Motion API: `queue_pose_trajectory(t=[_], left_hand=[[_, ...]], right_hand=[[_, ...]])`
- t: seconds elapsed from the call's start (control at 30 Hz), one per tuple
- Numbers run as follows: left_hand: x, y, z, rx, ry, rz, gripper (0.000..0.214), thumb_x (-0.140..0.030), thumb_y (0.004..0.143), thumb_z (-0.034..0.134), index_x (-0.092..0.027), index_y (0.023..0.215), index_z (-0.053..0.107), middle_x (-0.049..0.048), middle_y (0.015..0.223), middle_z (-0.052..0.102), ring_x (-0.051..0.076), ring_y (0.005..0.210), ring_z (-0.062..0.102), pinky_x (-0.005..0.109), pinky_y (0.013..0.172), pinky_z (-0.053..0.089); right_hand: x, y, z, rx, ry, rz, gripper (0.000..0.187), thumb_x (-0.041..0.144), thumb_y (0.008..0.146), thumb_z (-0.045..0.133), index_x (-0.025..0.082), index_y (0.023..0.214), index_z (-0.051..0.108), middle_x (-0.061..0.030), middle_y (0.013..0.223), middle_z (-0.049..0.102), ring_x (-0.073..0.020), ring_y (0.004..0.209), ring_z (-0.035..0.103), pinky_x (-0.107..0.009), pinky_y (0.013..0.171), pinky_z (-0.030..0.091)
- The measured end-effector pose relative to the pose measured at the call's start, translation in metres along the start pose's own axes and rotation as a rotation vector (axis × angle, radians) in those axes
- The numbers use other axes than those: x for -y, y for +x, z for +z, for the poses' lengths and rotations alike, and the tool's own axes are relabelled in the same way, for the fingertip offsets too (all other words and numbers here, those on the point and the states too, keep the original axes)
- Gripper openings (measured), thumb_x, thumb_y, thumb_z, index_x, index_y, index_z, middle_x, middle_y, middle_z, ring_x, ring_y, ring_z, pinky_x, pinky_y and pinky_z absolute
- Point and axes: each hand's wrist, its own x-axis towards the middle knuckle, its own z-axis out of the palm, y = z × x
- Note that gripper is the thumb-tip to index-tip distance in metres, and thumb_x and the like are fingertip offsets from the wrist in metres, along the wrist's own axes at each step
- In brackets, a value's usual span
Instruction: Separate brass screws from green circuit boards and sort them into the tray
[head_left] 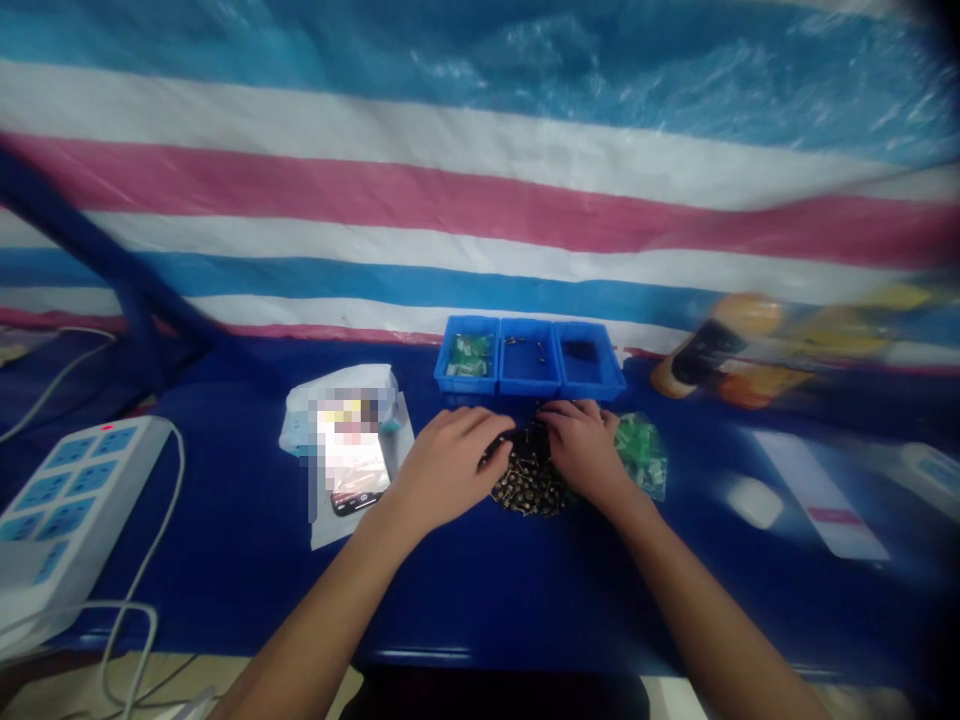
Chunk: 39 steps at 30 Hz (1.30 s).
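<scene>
A pile of small brass-and-black parts lies midway between the front edge of the blue table and three blue trays near its back edge. The left hand and right hand flank it, fingers curled; whether they grip anything I cannot tell. A careless rightward sweep could scatter loose pieces among the green packets.

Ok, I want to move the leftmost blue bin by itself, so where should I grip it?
I'd pinch the leftmost blue bin by its left wall, coming from the left. Its open top leaves that rim exposed, whereas the middle blue bin sits right alongside its other side, leaving little room there.
</scene>
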Motion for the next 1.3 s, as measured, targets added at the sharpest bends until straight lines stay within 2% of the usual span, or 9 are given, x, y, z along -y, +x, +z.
queue_pose_trajectory(t=[0.1,0.2,0.37,0.43,0.6,0.73,0.93,1.13,1.3], left_hand=[[0.011,0.016,0.010,-0.038,0.031,0.000,0.024,-0.021,0.097,0.046,-0.020,0.113,0.063,0.0061,0.106,0.069,0.022,0.101,0.063,0.040,0.091,0.046],[0.017,0.014,0.024,-0.107,-0.014,-0.053,0.021,-0.021,0.096,0.047,-0.019,0.107,0.065,0.0062,0.101,0.069,0.021,0.097,0.064,0.038,0.090,0.047],[0.011,0.003,0.039,-0.141,-0.153,-0.210,0.016,-0.021,0.094,0.051,-0.021,0.100,0.066,0.0043,0.092,0.067,0.019,0.089,0.063,0.034,0.084,0.050],[0.009,0.003,0.041,-0.134,-0.179,-0.224,0.016,-0.021,0.094,0.051,-0.021,0.100,0.066,0.0040,0.092,0.067,0.019,0.089,0.063,0.034,0.083,0.050],[0.007,0.004,0.044,-0.102,-0.215,-0.187,0.015,-0.020,0.093,0.052,-0.021,0.098,0.066,0.0036,0.092,0.067,0.019,0.089,0.063,0.035,0.085,0.051],[0.005,0.003,0.045,-0.093,-0.263,-0.186,0.015,-0.020,0.092,0.053,-0.022,0.099,0.066,0.0033,0.091,0.067,0.018,0.085,0.064,0.033,0.079,0.052],[0.005,0.004,0.044,-0.084,-0.295,-0.181,0.014,-0.021,0.092,0.054,-0.022,0.099,0.066,0.0031,0.089,0.066,0.017,0.082,0.064,0.031,0.076,0.052],[0.005,0.004,0.045,-0.083,-0.317,-0.180,0.013,-0.021,0.092,0.055,-0.022,0.098,0.066,0.0026,0.088,0.067,0.017,0.082,0.063,0.030,0.075,0.051],[0.004,0.004,0.046,-0.085,-0.310,-0.175,0.013,-0.021,0.092,0.054,-0.022,0.097,0.066,0.0023,0.088,0.066,0.017,0.082,0.063,0.030,0.076,0.050]], right_hand=[[0.001,0.001,-0.002,-0.016,0.024,0.026,0.030,0.020,0.091,0.048,0.027,0.102,0.075,-0.0062,0.115,0.071,-0.0310,0.105,0.052,-0.051,0.089,0.029],[0.005,0.003,-0.006,-0.044,0.045,0.046,0.027,0.022,0.091,0.048,0.025,0.100,0.074,-0.0062,0.111,0.072,-0.0299,0.102,0.053,-0.050,0.090,0.028],[0.009,0.001,-0.009,0.006,0.009,-0.024,0.043,0.013,0.090,0.044,0.031,0.122,0.066,-0.0070,0.124,0.066,-0.0302,0.107,0.051,-0.052,0.092,0.027],[0.008,0.000,-0.009,0.054,-0.025,-0.063,0.048,0.011,0.088,0.043,0.033,0.125,0.064,-0.0075,0.129,0.062,-0.0310,0.110,0.049,-0.054,0.094,0.025],[0.008,-0.001,-0.007,0.116,-0.078,-0.056,0.046,0.013,0.089,0.041,0.029,0.125,0.065,-0.0094,0.129,0.060,-0.0306,0.112,0.046,-0.055,0.097,0.024],[0.010,0.000,-0.008,0.121,-0.075,-0.036,0.043,0.014,0.091,0.041,0.028,0.124,0.065,-0.0081,0.127,0.061,-0.0298,0.112,0.045,-0.055,0.098,0.022],[0.014,0.002,-0.009,0.127,-0.113,-0.046,0.049,0.015,0.092,0.041,0.031,0.136,0.056,-0.0091,0.125,0.060,-0.0300,0.109,0.045,-0.054,0.097,0.022],[0.014,0.005,-0.007,0.079,-0.114,-0.019,0.038,0.016,0.092,0.042,0.026,0.121,0.066,-0.0096,0.118,0.065,-0.0292,0.108,0.046,-0.055,0.098,0.018],[0.012,0.007,-0.004,0.038,-0.048,0.023,0.032,0.020,0.095,0.043,0.026,0.108,0.072,-0.0091,0.111,0.069,-0.0280,0.104,0.049,-0.054,0.098,0.018]])
